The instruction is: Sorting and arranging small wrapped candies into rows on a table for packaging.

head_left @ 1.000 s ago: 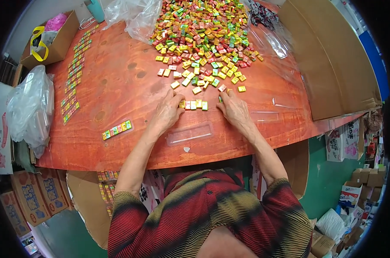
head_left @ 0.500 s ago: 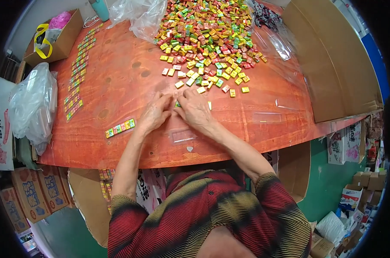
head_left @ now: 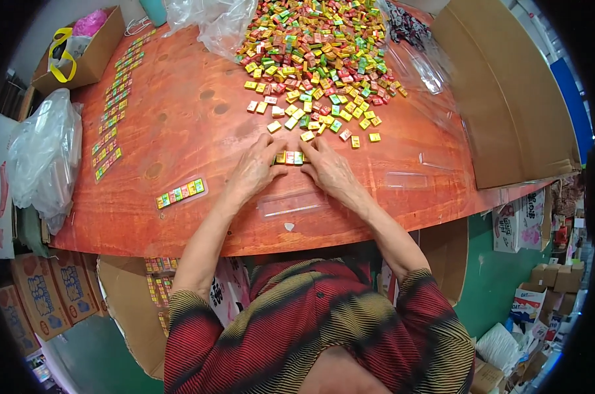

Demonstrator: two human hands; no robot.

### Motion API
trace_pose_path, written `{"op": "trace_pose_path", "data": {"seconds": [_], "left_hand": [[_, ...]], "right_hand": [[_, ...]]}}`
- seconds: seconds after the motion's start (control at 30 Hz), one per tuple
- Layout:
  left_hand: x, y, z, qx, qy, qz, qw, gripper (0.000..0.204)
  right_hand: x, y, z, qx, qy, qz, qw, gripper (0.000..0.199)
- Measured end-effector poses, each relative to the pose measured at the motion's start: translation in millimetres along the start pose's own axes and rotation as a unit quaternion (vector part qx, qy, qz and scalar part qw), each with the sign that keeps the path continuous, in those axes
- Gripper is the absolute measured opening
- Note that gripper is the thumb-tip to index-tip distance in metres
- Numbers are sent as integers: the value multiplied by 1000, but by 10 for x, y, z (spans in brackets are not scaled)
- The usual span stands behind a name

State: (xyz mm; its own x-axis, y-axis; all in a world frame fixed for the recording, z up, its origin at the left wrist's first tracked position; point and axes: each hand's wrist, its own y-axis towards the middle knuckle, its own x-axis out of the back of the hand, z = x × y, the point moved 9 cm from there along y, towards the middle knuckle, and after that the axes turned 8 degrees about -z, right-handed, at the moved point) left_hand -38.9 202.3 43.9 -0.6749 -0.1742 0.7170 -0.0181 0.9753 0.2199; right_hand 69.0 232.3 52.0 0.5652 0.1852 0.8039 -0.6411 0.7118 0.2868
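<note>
My left hand point(head_left: 253, 172) and my right hand point(head_left: 328, 169) lie side by side on the red-brown table point(head_left: 179, 125), fingertips pressing together a short row of small wrapped candies point(head_left: 289, 157). Just beyond them lies a big heap of yellow, green, red and orange candies point(head_left: 317, 59). A clear narrow plastic sleeve point(head_left: 291, 205) lies empty on the table just in front of my wrists. To my left sits a filled sleeve with a row of candies point(head_left: 180, 192).
Several filled candy strips point(head_left: 117, 98) line the table's left side. Clear plastic bags point(head_left: 212, 20) sit at the far edge, another bag point(head_left: 44, 154) hangs at the left. A cardboard box point(head_left: 81, 56) stands far left and a cardboard sheet point(head_left: 507, 98) leans at right.
My hands gathered a few candies near the heap, drew them together toward me, and now press them into a row a little farther out.
</note>
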Motion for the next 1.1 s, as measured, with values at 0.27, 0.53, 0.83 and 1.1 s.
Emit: {"op": "trace_pose_path", "data": {"seconds": [0.27,0.53,0.83,1.1], "left_hand": [[-119,-27,-154,3,62,-39,997,39],[-150,5,-246,18,103,-19,994,37],[-167,18,-326,-9,130,-36,991,40],[-177,38,-292,-1,138,-38,990,44]], "right_hand": [[-24,-34,-17,33,32,7,999,29],[2,-68,-242,-25,51,51,997,31],[82,-81,-149,46,82,19,995,14],[136,-86,-118,27,99,39,994,21]]}}
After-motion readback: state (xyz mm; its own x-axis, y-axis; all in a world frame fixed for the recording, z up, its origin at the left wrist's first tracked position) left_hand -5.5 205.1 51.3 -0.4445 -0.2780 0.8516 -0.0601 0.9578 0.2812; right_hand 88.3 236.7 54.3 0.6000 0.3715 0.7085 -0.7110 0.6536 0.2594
